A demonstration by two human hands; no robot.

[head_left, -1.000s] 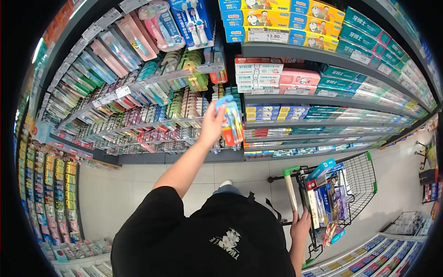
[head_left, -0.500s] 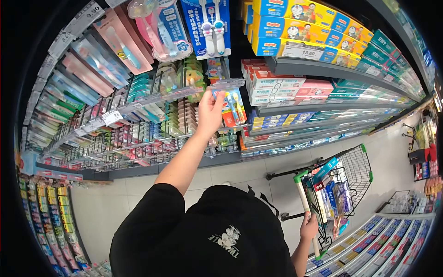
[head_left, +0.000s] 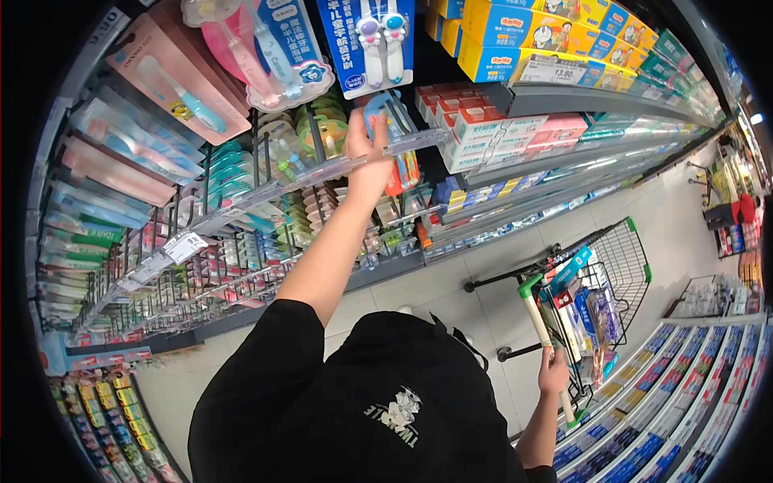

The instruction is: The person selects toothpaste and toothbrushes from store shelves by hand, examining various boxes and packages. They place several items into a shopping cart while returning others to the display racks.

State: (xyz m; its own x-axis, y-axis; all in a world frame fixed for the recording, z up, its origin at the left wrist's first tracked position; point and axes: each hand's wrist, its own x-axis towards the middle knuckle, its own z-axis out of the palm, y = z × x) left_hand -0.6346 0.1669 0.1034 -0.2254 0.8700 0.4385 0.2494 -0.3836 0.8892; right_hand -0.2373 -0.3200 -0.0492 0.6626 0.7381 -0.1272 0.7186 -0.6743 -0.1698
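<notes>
My left hand is up at the toothbrush rack, closed on the left edge of a children's toothbrush pack. The pack is blue and orange and hangs partly behind the clear price rail, which hides some of it and of my fingers. Just above it hangs a larger blue pack with two white toothbrushes. My right hand is wrapped round the pale handle of a shopping cart with boxes and packs in its basket.
Yellow and blue boxes and red and white boxes fill the shelves at right. Pink toothbrush packs hang at left. A low display rack stands at lower right, beyond the tiled floor.
My left hand and the toothbrush pack have moved up and in behind the price rail. The view has shifted closer to the rack. My right hand stays on the cart handle.
</notes>
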